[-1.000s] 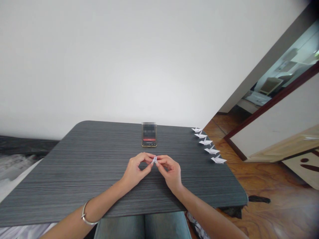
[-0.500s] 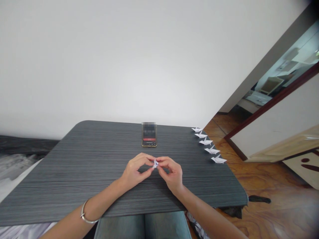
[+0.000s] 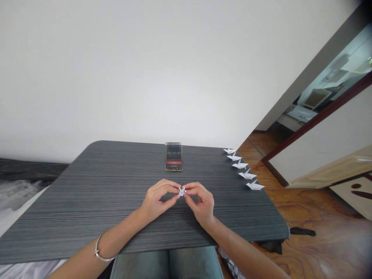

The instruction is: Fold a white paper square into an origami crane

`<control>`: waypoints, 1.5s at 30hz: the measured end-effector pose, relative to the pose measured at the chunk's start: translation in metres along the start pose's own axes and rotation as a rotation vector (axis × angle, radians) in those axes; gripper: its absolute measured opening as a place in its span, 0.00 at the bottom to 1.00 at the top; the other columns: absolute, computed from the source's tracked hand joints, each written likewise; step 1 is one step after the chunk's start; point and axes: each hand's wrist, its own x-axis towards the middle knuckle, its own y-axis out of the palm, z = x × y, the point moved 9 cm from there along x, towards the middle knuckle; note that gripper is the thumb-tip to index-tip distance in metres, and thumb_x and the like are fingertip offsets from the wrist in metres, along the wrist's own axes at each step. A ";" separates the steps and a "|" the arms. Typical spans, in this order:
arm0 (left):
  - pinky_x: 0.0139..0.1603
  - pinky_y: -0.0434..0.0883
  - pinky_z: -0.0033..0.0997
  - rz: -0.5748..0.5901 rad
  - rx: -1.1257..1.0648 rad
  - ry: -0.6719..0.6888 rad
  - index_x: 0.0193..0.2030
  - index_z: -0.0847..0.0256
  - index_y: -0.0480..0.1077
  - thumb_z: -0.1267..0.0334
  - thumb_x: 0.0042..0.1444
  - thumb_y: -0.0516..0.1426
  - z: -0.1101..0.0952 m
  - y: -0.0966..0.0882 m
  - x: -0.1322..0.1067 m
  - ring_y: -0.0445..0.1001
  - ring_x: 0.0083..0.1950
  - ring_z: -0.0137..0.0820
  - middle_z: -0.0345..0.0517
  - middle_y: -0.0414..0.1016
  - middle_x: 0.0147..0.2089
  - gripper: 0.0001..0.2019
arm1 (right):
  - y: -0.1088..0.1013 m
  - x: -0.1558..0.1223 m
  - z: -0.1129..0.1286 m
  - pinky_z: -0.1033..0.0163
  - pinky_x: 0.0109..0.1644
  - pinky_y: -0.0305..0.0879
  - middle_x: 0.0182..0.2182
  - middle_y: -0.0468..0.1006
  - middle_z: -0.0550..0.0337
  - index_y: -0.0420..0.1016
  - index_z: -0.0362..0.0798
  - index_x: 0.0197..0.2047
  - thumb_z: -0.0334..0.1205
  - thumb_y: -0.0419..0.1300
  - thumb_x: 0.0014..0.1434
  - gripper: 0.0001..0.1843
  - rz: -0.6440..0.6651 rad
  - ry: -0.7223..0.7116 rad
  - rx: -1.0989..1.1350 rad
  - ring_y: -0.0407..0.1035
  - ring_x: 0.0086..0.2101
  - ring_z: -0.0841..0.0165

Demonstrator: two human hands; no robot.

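Observation:
Between my fingertips is a small white origami crane (image 3: 181, 191), held just above the dark table. My left hand (image 3: 158, 199) pinches its left side with thumb and fingers. From the other side, my right hand (image 3: 201, 201) grips it the same way. The fingertips hide part of the folded paper. Several finished-looking white paper cranes (image 3: 247, 175) stand in a slanting row along the table's right edge, apart from my hands.
A phone (image 3: 174, 158) lies beyond my hands on the grey-black table (image 3: 110, 186). A white wall (image 3: 145, 77) borders the far edge. Wooden floor (image 3: 290, 209) and a doorway are to the right.
The paper in my fingers has spread a little wider, its points standing further apart. My right hand has shifted very slightly to the right.

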 end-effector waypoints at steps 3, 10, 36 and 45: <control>0.39 0.69 0.30 -0.017 -0.006 0.008 0.34 0.62 0.69 0.76 0.47 0.56 -0.001 -0.001 -0.001 0.72 0.38 0.29 0.48 0.75 0.36 0.08 | 0.000 0.000 0.003 0.61 0.35 0.67 0.30 0.74 0.58 0.71 0.48 0.27 0.24 0.58 0.47 0.09 -0.007 -0.021 -0.008 0.70 0.31 0.68; 0.38 0.69 0.30 -0.033 -0.034 0.013 0.33 0.63 0.69 0.74 0.47 0.57 -0.002 -0.004 -0.002 0.73 0.37 0.30 0.49 0.75 0.35 0.05 | -0.002 -0.001 0.002 0.61 0.35 0.68 0.30 0.75 0.58 0.71 0.49 0.29 0.25 0.58 0.48 0.08 -0.033 -0.011 0.026 0.70 0.31 0.67; 0.32 0.69 0.27 -0.049 -0.105 -0.157 0.32 0.63 0.66 0.72 0.48 0.57 0.013 -0.004 -0.002 0.71 0.31 0.28 0.45 0.73 0.30 0.04 | 0.008 0.000 -0.001 0.64 0.29 0.66 0.27 0.74 0.59 0.70 0.49 0.33 0.32 0.59 0.49 0.06 0.086 0.041 0.026 0.67 0.26 0.69; 0.30 0.68 0.25 -0.035 -0.130 -0.284 0.32 0.64 0.67 0.66 0.48 0.57 0.023 0.000 -0.003 0.69 0.28 0.26 0.42 0.71 0.27 0.05 | 0.011 -0.001 -0.013 0.65 0.28 0.66 0.26 0.73 0.59 0.72 0.48 0.32 0.33 0.57 0.50 0.05 0.098 0.146 0.043 0.67 0.26 0.70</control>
